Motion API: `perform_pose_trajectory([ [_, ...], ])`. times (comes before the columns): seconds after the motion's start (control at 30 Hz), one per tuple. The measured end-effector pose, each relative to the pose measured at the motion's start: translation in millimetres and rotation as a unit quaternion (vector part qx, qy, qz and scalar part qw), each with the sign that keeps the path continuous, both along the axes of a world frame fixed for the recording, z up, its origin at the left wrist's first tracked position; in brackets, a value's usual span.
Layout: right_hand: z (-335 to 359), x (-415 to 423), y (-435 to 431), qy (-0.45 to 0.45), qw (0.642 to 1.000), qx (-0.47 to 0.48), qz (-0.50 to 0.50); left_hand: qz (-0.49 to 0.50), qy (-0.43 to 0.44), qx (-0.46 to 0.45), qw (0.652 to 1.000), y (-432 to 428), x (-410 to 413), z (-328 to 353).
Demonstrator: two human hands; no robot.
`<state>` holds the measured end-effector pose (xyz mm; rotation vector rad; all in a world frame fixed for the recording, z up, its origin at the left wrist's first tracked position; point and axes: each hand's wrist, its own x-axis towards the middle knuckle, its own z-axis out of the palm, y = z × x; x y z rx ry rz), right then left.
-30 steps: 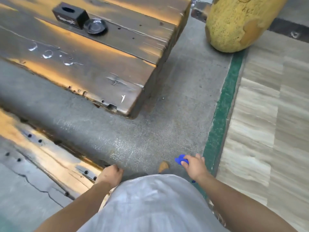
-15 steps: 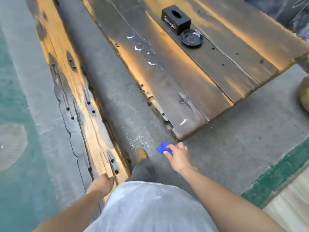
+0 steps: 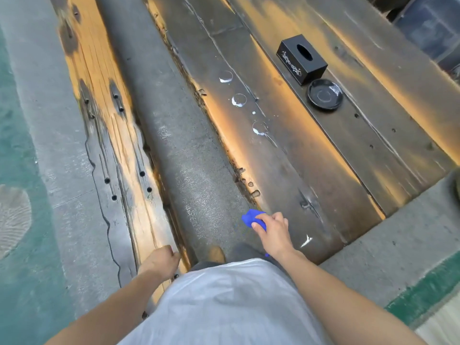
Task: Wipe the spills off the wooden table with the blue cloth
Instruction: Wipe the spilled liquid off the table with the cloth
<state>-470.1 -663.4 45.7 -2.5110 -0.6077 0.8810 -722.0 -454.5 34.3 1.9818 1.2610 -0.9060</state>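
A long dark wooden table (image 3: 311, 155) runs from the lower middle to the upper right. Three round wet spills lie in a row near its left edge: one far (image 3: 226, 77), one in the middle (image 3: 239, 100), one nearest (image 3: 260, 127), with small drops between. A white streak (image 3: 306, 241) marks the near corner. My right hand (image 3: 272, 229) is closed on a bunched blue cloth (image 3: 252, 218), level with the table's near left edge, well short of the spills. My left hand (image 3: 161, 260) is curled shut, holding nothing, over the wooden bench.
A black tissue box (image 3: 301, 58) and a black round dish (image 3: 324, 94) stand on the table beyond the spills. A wooden bench (image 3: 104, 125) runs parallel on the left, with a grey concrete aisle (image 3: 179, 150) between. My foot (image 3: 216, 253) is in that aisle.
The view has swung left and moved forward along the aisle. The table and spills are now closer. My right hand with the cloth has come up beside the table's near corner.
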Motion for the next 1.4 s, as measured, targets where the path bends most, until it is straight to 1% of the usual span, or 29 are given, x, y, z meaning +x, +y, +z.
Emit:
perform_pose_trajectory([
  [0.17,2,39,24,-0.006,1.0,0.002,-0.029,-0.045,-0.067,0.011,0.997,42,78,5],
  [0.37,2,85,62,-0.001,0.997,0.028,-0.066,-0.104,-0.107,0.024,0.989,99,181,7],
  [0.5,4,119,102,-0.01,0.996,0.048,-0.073,-0.138,-0.1,0.032,0.985,141,234,7],
  [0.6,6,144,137,-0.009,0.995,0.064,-0.079,-0.155,-0.089,0.041,0.983,171,258,9],
  [0.67,7,161,162,-0.005,0.994,0.078,-0.08,-0.166,-0.074,0.048,0.982,195,267,12],
  [0.9,12,205,239,-0.002,0.99,0.112,-0.085,-0.137,-0.026,0.06,0.988,283,276,24],
  [1.07,11,235,283,-0.016,0.989,0.114,-0.094,-0.19,0.006,0.093,0.977,349,295,29],
  [1.17,9,254,309,-0.037,0.986,0.11,-0.12,-0.224,-0.005,0.102,0.969,390,323,31],
  [1.3,7,281,354,-0.058,0.98,0.094,-0.166,-0.265,-0.021,0.105,0.958,447,381,25],
  [1.4,5,304,397,-0.084,0.974,0.074,-0.198,-0.316,-0.064,0.107,0.941,478,431,25],
])
